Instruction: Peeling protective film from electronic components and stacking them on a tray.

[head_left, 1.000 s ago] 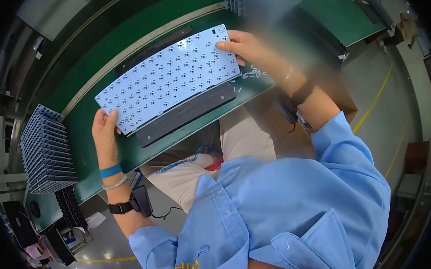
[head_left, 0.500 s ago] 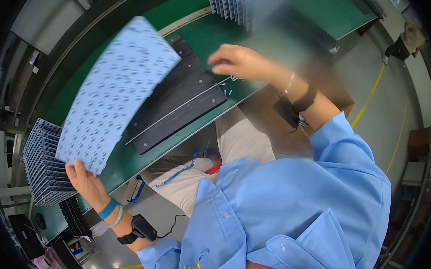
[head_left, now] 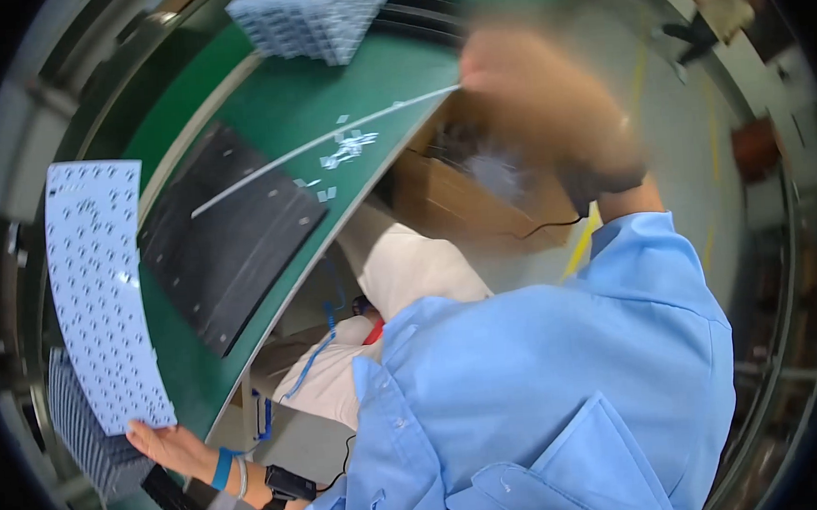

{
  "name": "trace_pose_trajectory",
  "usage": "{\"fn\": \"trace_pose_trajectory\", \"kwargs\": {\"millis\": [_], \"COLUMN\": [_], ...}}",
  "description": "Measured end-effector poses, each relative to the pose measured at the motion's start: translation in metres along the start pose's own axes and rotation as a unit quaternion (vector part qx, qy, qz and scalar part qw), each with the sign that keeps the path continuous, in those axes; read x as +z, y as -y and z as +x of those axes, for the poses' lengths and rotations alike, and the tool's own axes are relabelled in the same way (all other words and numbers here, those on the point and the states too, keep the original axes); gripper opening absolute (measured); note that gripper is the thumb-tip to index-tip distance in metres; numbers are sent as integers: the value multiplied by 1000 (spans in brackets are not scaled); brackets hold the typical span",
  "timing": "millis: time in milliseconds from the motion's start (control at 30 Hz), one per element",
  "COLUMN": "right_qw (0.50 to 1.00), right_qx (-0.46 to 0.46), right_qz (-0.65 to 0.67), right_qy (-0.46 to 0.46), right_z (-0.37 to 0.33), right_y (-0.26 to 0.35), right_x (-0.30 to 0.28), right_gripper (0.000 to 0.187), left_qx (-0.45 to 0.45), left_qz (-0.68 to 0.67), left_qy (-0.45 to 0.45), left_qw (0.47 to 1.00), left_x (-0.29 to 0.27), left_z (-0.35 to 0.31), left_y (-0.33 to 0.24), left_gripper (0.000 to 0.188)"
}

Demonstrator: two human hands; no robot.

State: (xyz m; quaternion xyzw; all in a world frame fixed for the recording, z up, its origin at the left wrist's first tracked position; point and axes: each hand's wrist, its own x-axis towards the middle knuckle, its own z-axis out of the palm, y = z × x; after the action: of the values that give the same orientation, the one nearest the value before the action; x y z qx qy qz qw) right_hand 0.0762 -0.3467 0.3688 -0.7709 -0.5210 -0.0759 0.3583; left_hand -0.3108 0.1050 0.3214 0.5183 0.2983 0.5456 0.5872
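Note:
My left hand (head_left: pixel 168 447) grips the lower end of a white circuit board panel (head_left: pixel 103 302) dotted with rows of small dark parts. The panel stands nearly upright beside the black fixture plate (head_left: pixel 239 237) on the green bench. My right hand (head_left: pixel 519 80), smeared by motion, is out over the bench's near edge, above a cardboard box. From its fingers a thin white strip (head_left: pixel 317 141) runs back across the bench to over the black plate. Small white scraps (head_left: pixel 351 148) lie on the green surface between plate and edge.
A stack of panels (head_left: pixel 310 18) stands at the far side of the bench, another stack (head_left: pixel 87 434) at the left below the held panel. The open cardboard box (head_left: pixel 452 196) sits right of my legs. Far right, a person (head_left: pixel 726 11) is on the floor.
My left hand has brought the panel left, off the black plate, and turned it more upright. My right hand has moved right and now holds the strip, which lay on the plate. The view has swung.

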Motion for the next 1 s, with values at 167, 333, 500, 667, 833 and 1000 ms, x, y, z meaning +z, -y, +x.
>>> {"fn": "trace_pose_trajectory", "kwargs": {"millis": [167, 333, 500, 667, 833, 1000], "right_qw": [956, 880, 881, 979, 970, 916], "right_qx": [290, 466, 417, 203, 144, 139], "right_qz": [-25, -72, -198, -30, 195, 360], "right_qy": [38, 48, 105, -19, 12, 112], "right_z": [-102, -172, -166, -86, 58, 111], "right_y": [-4, 10, -38, -51, 22, 41], "right_x": [-130, -186, -147, -49, 48, 97], "right_gripper": [9, 10, 14, 35, 49, 45], "left_qx": [6, 6, -4, 26, 17, -8], "left_qz": [19, 42, 111, 38, 36, 30], "left_qy": [26, 57, 33, 111, 161, 201], "left_qw": [999, 997, 993, 993, 986, 979], "left_x": [15, 21, 28, 70, 64, 65], "left_z": [7, -3, -30, -42, -50, -36], "left_y": [6, -3, -18, -14, -24, -20], "left_gripper": [22, 23, 22, 17, 9, 7]}}
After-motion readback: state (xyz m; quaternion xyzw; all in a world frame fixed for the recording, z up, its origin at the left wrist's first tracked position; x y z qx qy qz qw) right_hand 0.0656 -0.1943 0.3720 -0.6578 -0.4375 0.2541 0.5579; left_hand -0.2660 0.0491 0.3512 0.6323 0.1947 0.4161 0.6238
